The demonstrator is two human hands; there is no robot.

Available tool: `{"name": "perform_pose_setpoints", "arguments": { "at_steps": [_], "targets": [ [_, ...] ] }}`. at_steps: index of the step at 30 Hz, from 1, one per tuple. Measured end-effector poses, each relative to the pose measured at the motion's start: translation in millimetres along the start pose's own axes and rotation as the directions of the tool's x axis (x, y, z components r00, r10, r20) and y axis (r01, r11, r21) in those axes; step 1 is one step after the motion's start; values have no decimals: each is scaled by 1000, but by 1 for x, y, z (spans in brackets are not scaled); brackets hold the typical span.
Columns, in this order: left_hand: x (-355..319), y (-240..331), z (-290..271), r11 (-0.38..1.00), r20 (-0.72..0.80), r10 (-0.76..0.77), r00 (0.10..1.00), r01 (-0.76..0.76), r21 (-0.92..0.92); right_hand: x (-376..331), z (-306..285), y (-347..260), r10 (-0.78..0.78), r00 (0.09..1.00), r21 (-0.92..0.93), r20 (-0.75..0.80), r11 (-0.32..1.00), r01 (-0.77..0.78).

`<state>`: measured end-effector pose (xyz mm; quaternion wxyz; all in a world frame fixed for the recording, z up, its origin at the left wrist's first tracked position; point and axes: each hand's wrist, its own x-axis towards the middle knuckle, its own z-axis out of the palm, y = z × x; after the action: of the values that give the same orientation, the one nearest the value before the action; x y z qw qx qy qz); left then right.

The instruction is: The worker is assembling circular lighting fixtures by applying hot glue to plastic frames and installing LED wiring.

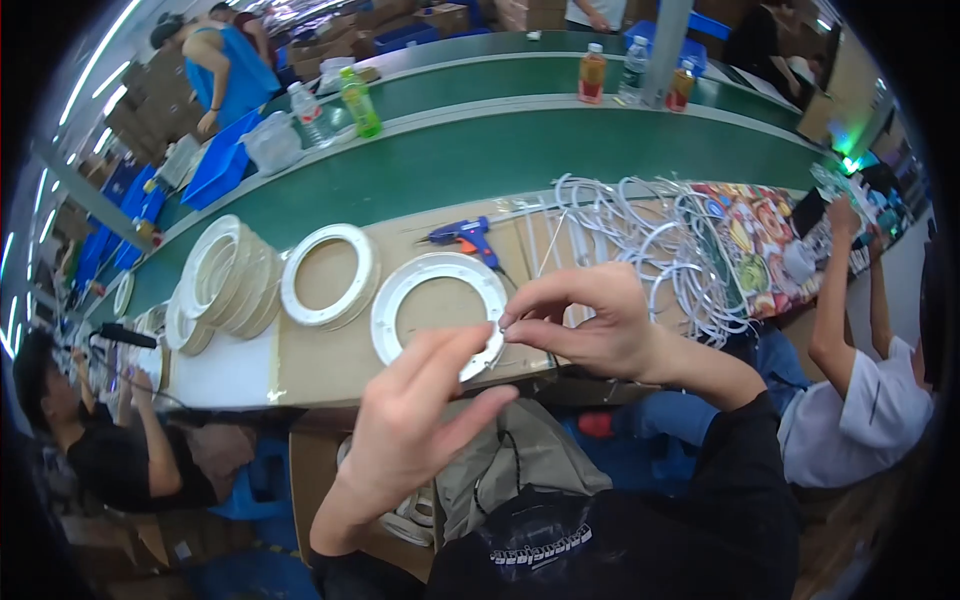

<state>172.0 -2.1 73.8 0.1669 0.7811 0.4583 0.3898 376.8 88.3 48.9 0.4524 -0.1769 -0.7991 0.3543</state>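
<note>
A white ring-shaped frame lies flat on the tan worktop in front of me. My right hand pinches its near right rim between thumb and forefinger. My left hand hovers just below that spot with fingers spread, the fingertips nearly touching the ring. Another white ring lies to the left, apart from the first. A blue glue gun rests on the worktop just behind the ring I hold.
A leaning stack of white rings sits at the left. A tangle of white curved strips lies at the right. A green conveyor belt with bottles runs behind. Seated people work at both sides; one raises an arm at the right.
</note>
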Motion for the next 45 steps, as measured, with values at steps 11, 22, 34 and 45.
{"name": "perform_pose_setpoints", "arguments": {
  "at_steps": [11, 22, 34, 45],
  "targets": [
    [-10, -8, 3, 973, -87, -22, 996, 41, 228, -4, 26, 3, -110, 983, 11, 147, 994, 109],
    [-12, -31, -28, 973, -186, -95, 978, 131, 191, -52, -23, 37, -22, 1000, -146, -4, 989, 21],
    [-19, -42, -48, 973, -124, -190, 974, 204, 109, -83, 60, 57, 436, 786, 365, 438, 713, -599],
    [-37, -122, -55, 789, 8, -569, 822, 549, -275, -80, 51, 83, 660, 743, 476, 108, 622, -622]
  ]
}}
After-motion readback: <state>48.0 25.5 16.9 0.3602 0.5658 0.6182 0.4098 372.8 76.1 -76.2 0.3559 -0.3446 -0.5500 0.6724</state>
